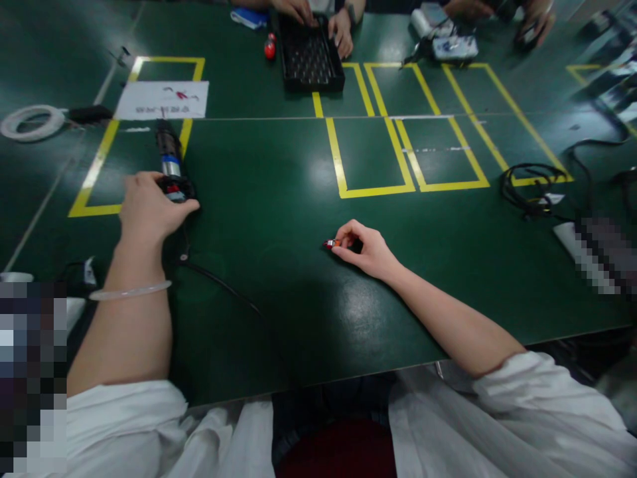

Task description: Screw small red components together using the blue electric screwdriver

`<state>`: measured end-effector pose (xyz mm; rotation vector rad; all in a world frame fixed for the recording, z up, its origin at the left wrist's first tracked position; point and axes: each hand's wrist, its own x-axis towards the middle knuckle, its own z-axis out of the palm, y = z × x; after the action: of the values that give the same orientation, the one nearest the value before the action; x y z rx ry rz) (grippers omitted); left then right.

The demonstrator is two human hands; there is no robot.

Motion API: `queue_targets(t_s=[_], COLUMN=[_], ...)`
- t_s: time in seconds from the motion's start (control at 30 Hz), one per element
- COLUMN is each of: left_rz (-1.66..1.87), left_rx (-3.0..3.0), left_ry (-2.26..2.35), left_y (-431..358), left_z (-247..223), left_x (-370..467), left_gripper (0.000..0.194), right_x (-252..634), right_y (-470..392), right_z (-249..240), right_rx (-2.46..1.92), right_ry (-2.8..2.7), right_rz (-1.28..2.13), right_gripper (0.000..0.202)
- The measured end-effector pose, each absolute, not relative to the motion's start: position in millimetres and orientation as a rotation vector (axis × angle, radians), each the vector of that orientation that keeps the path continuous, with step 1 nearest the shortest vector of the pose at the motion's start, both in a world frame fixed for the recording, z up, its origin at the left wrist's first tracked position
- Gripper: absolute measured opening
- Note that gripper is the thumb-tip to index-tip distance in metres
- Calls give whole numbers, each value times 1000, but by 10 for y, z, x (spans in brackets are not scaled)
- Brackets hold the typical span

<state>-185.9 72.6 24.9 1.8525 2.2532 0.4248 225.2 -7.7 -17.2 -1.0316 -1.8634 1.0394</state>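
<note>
At the left, my left hand is wrapped around the rear end of a corded electric screwdriver, which has a dark body with a blue band and a silver collar. Its front end points away from me, beside a white paper label. Near the middle of the table, my right hand pinches a small red and orange piece with a shiny metal part between thumb and fingertips. That piece is too small to name, and the fingers partly cover it.
A black cable runs toward the front edge of the green table. Across from me, another person's hands work at a black tray. A white ring-shaped roll lies left; coiled black cable lies right.
</note>
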Motion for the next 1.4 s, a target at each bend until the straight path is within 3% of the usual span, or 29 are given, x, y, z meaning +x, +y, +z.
queue_targets(t_s=[0.2, 0.3, 0.6, 1.2, 1.4], left_rz=[432, 402, 432, 429, 409], left_rx=[1864, 2043, 2396, 2491, 2506], left_ry=[2318, 2196, 1700, 1444, 1451], left_y=[647, 547, 69, -147, -141], left_z=[247, 219, 121, 101, 99], left_x=[-1139, -823, -81, 100, 90], left_gripper=[84, 73, 67, 70, 72], right_x=[2248, 2248, 2256, 2229, 2233], right_y=[-72, -60, -30, -40, -77], right_z=[-167, -175, -202, -196, -188], right_rx=[-1032, -1025, -1072, -1103, -1013], right_ry=[-1865, -1851, -1829, -2020, -2017], right_rz=[1019, 990, 913, 886, 870], right_gripper=[14, 13, 13, 17, 4])
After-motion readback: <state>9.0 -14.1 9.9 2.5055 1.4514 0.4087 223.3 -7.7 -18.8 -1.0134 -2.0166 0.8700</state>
